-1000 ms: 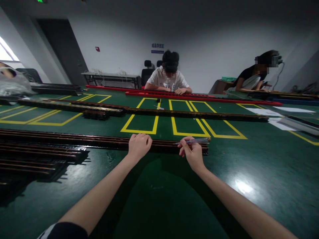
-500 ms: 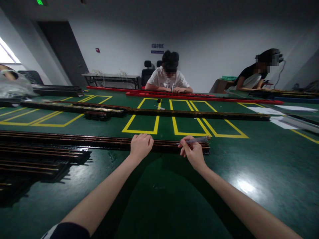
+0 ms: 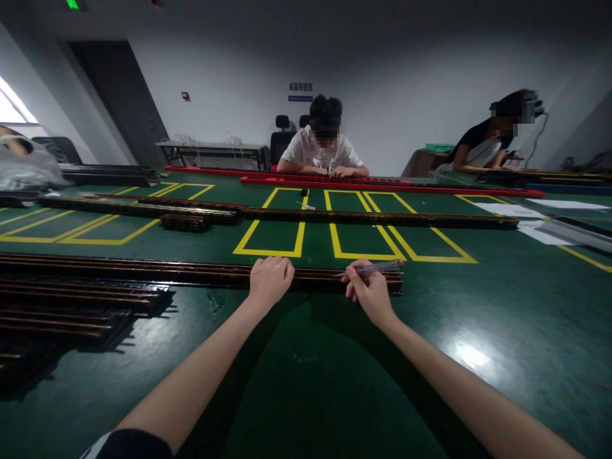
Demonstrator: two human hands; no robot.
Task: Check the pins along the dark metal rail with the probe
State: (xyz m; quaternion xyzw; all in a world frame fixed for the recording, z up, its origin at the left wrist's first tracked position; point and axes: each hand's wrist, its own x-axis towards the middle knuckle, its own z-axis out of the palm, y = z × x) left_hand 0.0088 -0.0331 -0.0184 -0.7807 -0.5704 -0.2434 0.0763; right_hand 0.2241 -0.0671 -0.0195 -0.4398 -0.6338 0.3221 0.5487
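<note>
On the green table (image 3: 306, 382) closest to us, we saw both bare forearms reaching forward to a long dark rail (image 3: 201, 274) that lay crosswise in front of the person. The left hand (image 3: 270, 280) was curled into a loose fist and rested on the near edge of that rail. The right hand (image 3: 370, 293) sat just beside the rail's right end, pinching a clear-barrelled pen (image 3: 373, 268) between thumb and fingers; the pen lay nearly level over the rail, tip pointing left. To the left, more dark rails (image 3: 81, 306) were stacked in a low pile, touching the long one. Beyond the hands, yellow rectangles (image 3: 351, 233) were marked on the table, and behind them ran another long dark rail (image 3: 382, 220). Farther still lay red rails (image 3: 382, 187), where a seated person in a white shirt (image 3: 322, 150) leaned over them. Another person in a dark top (image 3: 488, 143) bent over the far right side.
</note>
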